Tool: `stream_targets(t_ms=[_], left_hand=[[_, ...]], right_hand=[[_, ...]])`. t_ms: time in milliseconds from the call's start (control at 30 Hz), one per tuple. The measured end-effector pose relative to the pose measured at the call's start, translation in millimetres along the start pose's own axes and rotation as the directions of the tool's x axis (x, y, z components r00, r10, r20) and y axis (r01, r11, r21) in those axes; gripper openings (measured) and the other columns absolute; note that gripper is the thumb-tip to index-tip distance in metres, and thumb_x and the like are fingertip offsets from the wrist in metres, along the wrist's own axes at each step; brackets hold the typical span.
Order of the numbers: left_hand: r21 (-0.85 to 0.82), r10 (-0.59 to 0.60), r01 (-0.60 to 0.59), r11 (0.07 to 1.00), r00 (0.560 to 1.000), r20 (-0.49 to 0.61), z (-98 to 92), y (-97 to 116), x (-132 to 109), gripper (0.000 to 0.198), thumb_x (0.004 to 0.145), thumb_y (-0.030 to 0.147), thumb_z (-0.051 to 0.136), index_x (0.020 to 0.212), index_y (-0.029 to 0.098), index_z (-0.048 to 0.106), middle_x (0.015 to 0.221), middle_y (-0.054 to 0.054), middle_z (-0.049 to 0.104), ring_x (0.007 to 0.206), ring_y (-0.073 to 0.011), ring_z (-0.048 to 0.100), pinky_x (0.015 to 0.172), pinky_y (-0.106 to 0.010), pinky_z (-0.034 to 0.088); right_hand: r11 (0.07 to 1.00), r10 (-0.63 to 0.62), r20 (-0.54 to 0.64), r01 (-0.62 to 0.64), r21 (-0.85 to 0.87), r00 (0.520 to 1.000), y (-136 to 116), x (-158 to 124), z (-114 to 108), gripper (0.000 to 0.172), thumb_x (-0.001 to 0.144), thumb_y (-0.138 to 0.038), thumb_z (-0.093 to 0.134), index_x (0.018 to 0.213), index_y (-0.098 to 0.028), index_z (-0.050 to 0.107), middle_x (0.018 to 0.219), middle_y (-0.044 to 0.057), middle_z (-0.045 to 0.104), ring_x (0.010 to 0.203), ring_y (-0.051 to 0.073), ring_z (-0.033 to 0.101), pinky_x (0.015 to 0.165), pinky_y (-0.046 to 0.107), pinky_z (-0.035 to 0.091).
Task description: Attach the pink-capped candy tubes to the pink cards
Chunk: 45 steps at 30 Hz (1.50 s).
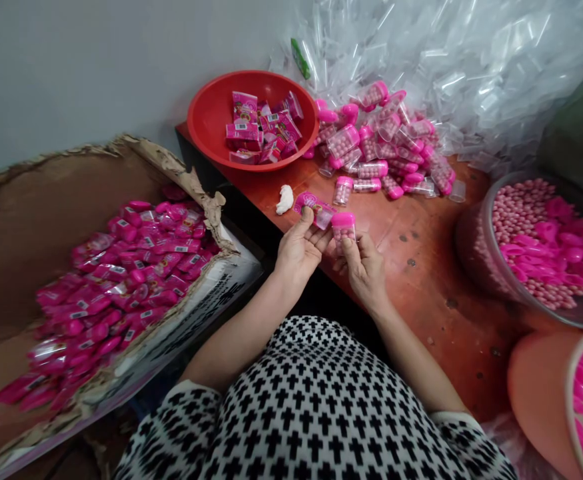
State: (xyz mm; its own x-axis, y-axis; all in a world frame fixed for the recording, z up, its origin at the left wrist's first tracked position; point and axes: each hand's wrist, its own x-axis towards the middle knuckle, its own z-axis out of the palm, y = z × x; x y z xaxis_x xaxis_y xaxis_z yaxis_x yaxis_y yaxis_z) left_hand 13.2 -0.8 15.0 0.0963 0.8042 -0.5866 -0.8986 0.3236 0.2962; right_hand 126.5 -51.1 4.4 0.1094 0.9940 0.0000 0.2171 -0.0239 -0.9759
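Observation:
My left hand (298, 250) pinches a small pink printed wrapper (315, 208) between thumb and fingers. Right beside it, my right hand (364, 267) grips a little clear bottle with a pink cap (343, 227), filled with pink candy beads and held upright. Both hands hover over the near edge of the reddish wooden table (421, 280), almost touching each other.
A red bowl (211, 113) of pink wrappers sits at the back. Several capped bottles (381, 150) lie heaped before clear plastic bags (446, 60). A tub of pink beads and caps (541, 240) stands right. A torn cardboard box (71, 200) of wrapped packs (116, 280) sits left.

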Motion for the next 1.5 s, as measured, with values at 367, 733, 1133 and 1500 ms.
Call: stream_targets(t_ms=[367, 733, 1133, 1500], left_hand=[[0.052, 0.01, -0.011, 0.999, 1.0, 0.009, 1.0, -4.3, 1.7, 0.012, 0.079, 0.023, 0.072, 0.076, 0.015, 0.065, 0.076, -0.002, 0.071, 0.071, -0.0115, 0.068, 0.075, -0.023, 0.054], [0.245, 0.055, -0.101, 0.964, 0.981, 0.188, -0.4, -2.8, 0.6, 0.02, 0.073, 0.027, 0.077, 0.073, 0.014, 0.062, 0.066, 0.0, 0.067, 0.057, -0.0094, 0.063, 0.063, -0.021, 0.051], [0.431, -0.042, -0.088, 0.898, 0.958, 0.285, -5.0, 0.3, 3.3, 0.03, 0.064, 0.031, 0.083, 0.061, 0.01, 0.062, 0.058, -0.004, 0.064, 0.047, -0.0113, 0.058, 0.044, -0.022, 0.045], [0.547, -0.116, -0.101, 0.831, 0.93, 0.348, -6.6, -2.6, 0.4, 0.029, 0.063, 0.032, 0.082, 0.06, 0.011, 0.063, 0.046, 0.0, 0.053, 0.034, -0.0105, 0.048, 0.033, -0.022, 0.037]], right_hand=[[0.998, 0.034, 0.025, -0.036, 0.055, 0.999, 2.7, -0.3, 0.1, 0.028, 0.091, -0.05, 0.05, 0.093, -0.022, 0.054, 0.068, -0.004, 0.062, 0.047, 0.008, 0.057, 0.044, 0.02, 0.046], [0.987, 0.079, 0.09, -0.091, 0.134, 0.993, 6.9, 0.0, 1.7, 0.03, 0.09, -0.052, 0.05, 0.092, -0.021, 0.052, 0.065, -0.005, 0.061, 0.044, 0.007, 0.056, 0.04, 0.018, 0.043], [0.982, 0.074, 0.126, -0.094, 0.161, 0.989, 9.2, 1.5, 3.4, 0.032, 0.089, -0.053, 0.051, 0.09, -0.022, 0.051, 0.065, -0.006, 0.06, 0.042, 0.007, 0.054, 0.039, 0.018, 0.043], [0.94, 0.1, 0.08, -0.121, 0.318, 0.992, 8.5, 7.2, 10.0, 0.034, 0.085, -0.055, 0.057, 0.083, -0.021, 0.049, 0.062, -0.007, 0.06, 0.041, 0.006, 0.054, 0.038, 0.017, 0.044]])
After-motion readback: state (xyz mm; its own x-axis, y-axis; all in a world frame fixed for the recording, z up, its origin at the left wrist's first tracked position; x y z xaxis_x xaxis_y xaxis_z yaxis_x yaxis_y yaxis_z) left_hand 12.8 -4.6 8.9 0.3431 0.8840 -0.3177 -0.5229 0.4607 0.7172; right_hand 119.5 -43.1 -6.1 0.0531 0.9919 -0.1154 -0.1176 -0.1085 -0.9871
